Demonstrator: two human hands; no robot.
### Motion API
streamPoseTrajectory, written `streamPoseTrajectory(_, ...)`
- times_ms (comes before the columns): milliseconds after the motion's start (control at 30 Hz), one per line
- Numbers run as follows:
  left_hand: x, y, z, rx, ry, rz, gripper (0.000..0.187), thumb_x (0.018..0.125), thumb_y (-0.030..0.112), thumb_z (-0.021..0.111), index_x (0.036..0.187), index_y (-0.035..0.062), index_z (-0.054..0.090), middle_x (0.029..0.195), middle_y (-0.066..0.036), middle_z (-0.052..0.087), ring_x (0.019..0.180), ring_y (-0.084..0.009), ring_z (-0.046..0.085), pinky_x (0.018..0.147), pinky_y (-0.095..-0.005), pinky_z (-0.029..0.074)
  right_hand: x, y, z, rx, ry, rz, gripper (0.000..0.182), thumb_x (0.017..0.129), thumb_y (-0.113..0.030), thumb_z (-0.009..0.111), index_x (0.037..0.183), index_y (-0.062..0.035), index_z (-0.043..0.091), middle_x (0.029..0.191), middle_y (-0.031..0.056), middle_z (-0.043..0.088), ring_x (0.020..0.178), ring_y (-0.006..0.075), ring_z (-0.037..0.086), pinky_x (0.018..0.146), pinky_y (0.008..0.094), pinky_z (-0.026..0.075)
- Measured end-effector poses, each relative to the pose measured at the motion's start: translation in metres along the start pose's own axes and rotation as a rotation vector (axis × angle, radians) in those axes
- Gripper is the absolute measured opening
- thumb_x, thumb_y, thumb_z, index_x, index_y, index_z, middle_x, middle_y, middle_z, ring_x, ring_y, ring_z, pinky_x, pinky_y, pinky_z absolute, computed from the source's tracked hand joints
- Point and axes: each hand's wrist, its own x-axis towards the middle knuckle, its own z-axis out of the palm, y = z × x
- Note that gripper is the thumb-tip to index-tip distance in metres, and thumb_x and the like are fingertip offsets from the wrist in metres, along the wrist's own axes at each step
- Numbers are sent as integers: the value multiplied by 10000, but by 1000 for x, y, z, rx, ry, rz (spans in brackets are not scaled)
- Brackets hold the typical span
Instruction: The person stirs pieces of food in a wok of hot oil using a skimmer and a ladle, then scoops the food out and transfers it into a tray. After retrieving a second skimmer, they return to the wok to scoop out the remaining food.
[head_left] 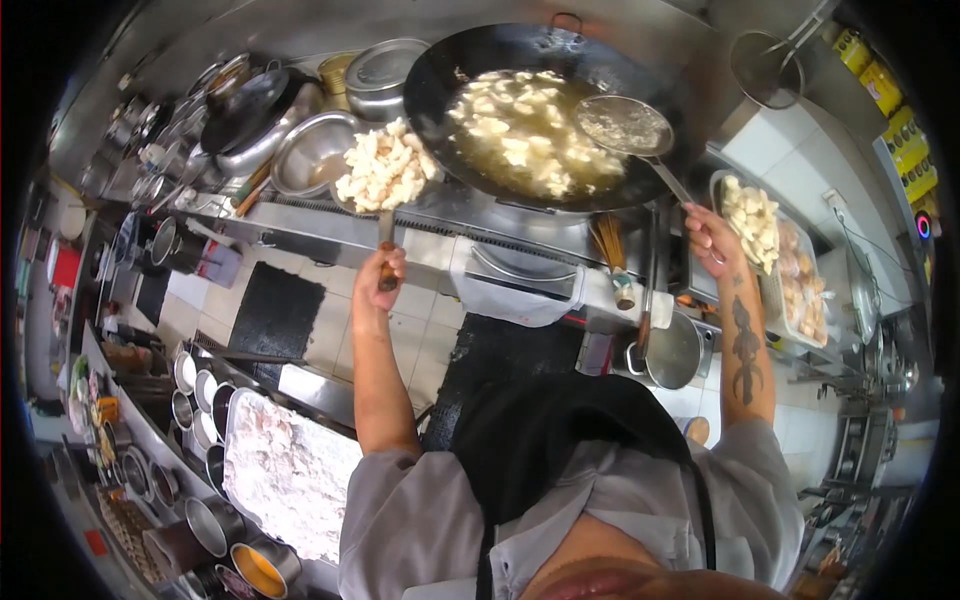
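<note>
My left hand [385,272] is closed round the wooden handle of a strainer, whose bowl is heaped with pale fried pieces [388,168] at the left rim of a large black wok [440,75]. In the wok, more pale pieces [515,125] float in bubbling oil. My right hand [712,240] grips the long metal handle of a skimmer [625,125], its round mesh head over the right side of the oil. Beside my right hand stands a container of similar pale pieces [752,222].
A steel bowl [318,150] and a lidded pot [385,75] stand left of the wok. A bamboo brush [610,255] hangs at the stove front. Another strainer [765,70] hangs upper right. Bagged food [800,290] fills a tray at right; a white floury tray [290,470] lies lower left.
</note>
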Motion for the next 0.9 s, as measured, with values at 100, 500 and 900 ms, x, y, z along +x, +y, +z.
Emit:
streamPoseTrajectory(100,9,-18,-1,-57,-4,10,208,791,-43,497,958,74,452,798,-41,473,628,-111,488,509,-226,420,-4,-1,-5,37,-32,8,140,938,-113,480,1062,-55,506,711,-3,493,426,39,392,343,180,293)
streamPoseTrajectory(500,76,-39,-69,91,12,-151,226,819,57,553,1037,60,490,845,-84,546,641,-140,528,549,-243,471,-13,-22,-38,175,-26,-58,96,934,-135,482,944,-42,505,681,11,493,428,45,395,342,189,305)
streamPoseTrajectory(900,-21,-79,-44,658,803,452,614,824,312,584,1315,46,327,1193,-166,456,1057,-318,497,819,-440,458,110,-129,-78,-589,417,-327,176,934,-184,478,807,-67,513,647,31,538,393,71,433,304,209,281)
